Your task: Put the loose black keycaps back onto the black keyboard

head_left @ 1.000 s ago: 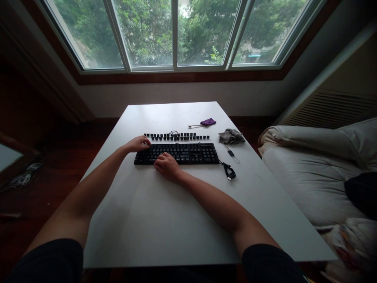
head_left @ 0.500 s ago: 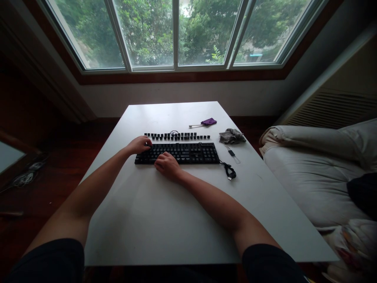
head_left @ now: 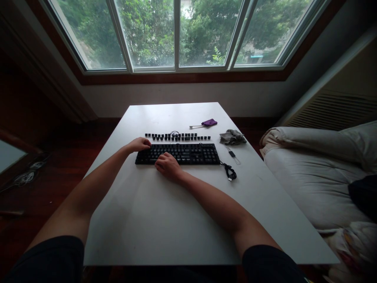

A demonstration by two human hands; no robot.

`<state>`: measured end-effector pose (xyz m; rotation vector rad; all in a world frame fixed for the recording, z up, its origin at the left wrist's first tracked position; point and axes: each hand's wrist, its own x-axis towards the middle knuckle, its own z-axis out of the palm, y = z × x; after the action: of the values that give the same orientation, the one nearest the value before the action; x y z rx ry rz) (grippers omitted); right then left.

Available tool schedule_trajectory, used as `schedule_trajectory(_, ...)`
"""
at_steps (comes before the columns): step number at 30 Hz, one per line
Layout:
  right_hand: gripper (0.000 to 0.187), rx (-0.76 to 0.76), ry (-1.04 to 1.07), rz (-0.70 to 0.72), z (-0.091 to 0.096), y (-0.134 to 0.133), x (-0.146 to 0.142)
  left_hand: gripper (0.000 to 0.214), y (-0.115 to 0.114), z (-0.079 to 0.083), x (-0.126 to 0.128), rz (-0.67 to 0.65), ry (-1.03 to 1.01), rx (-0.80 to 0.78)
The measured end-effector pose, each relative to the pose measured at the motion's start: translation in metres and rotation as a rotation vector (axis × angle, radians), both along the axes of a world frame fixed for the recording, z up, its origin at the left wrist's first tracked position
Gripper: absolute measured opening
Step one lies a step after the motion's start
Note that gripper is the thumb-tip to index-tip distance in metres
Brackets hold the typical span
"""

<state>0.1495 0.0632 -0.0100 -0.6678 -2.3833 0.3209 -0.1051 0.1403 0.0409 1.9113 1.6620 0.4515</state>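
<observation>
A black keyboard (head_left: pixel 188 153) lies across the middle of a white table (head_left: pixel 165 220). My left hand (head_left: pixel 138 145) rests on the keyboard's far left corner with its fingers curled over the keys. My right hand (head_left: pixel 167 165) sits curled at the keyboard's near edge, left of centre, knuckles up. A row of loose black keycaps (head_left: pixel 178 137) is lined up just behind the keyboard. What either hand holds, if anything, is hidden.
The keyboard's black cable (head_left: pixel 229 171) coils at its right end. A small clear tool (head_left: pixel 233 155), a grey cloth (head_left: pixel 232 136) and a purple cloth with a stick (head_left: pixel 206 123) lie further back on the right. A bed with white bedding (head_left: pixel 318 165) stands beside the table's right edge.
My left hand has shifted slightly along the keyboard's far left corner. My right hand has stayed in place.
</observation>
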Motion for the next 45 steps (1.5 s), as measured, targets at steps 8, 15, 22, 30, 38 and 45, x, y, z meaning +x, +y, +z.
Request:
schedule_trajectory(8, 0.018, 0.005, -0.002, -0.006, 0.0, 0.0, 0.0, 0.016, -0.002, 0.0, 0.009, -0.097, 0.258, 0.211)
schedule_trajectory(15, 0.018, 0.002, -0.008, -0.005, -0.002, 0.001, -0.001, 0.02, -0.002, -0.002, 0.006, -0.096, 0.321, 0.172)
schedule_trajectory(22, 0.017, 0.004, -0.002, 0.002, -0.001, 0.001, -0.001, 0.023, -0.008, -0.002, 0.01, -0.02, 0.13, 0.169)
schedule_trajectory(30, 0.017, 0.0, 0.015, 0.003, 0.0, 0.0, -0.001, 0.031, -0.012, 0.018, 0.041, 0.212, -0.795, 0.261)
schedule_trajectory(38, 0.018, 0.007, -0.002, -0.001, 0.001, 0.0, 0.001, 0.033, -0.009, -0.015, 0.053, 0.224, -0.894, 0.027)
schedule_trajectory(45, 0.018, 0.012, 0.0, -0.006, 0.001, 0.0, 0.001, 0.024, 0.012, -0.02, 0.032, 0.317, -0.437, 0.297)
